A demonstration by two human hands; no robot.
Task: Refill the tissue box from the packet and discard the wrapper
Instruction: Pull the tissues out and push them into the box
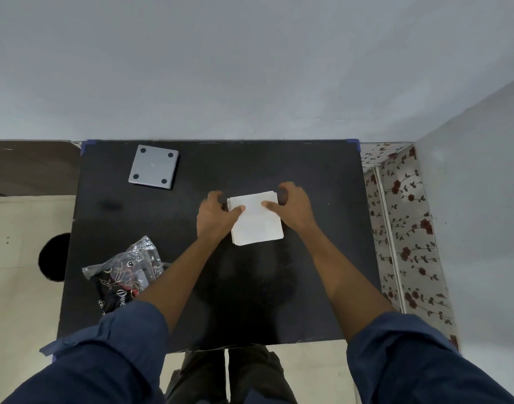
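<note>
A person's two hands square up a stack of white tissues (257,218) near the middle of a black bench (323,185). The left hand (216,215) cups the stack's left edge, thumb laid over the top sheet and fingers curled round the far corner. The right hand (290,207) mirrors it on the right edge, thumb on top and fingers hooked behind. Both are pinching the stack from the sides, neither spread flat.

The grey box (153,167), upside down with four dark feet showing, lies well apart from the stack, toward the bench's far left corner. The emptied wrapper (124,271), crumpled silver and black plastic, sits to the stack's near left, partly under the left forearm.

The step in hand looks like gathering the loose tissues into one neat block before loading. Doing it well probably means keeping even pressure on both sides so the sheets stay aligned, with thumbs holding the top layer down. The lower sheets already fan out slightly at the near edge and want tapping flush. The wrapper is not yet discarded.
</note>
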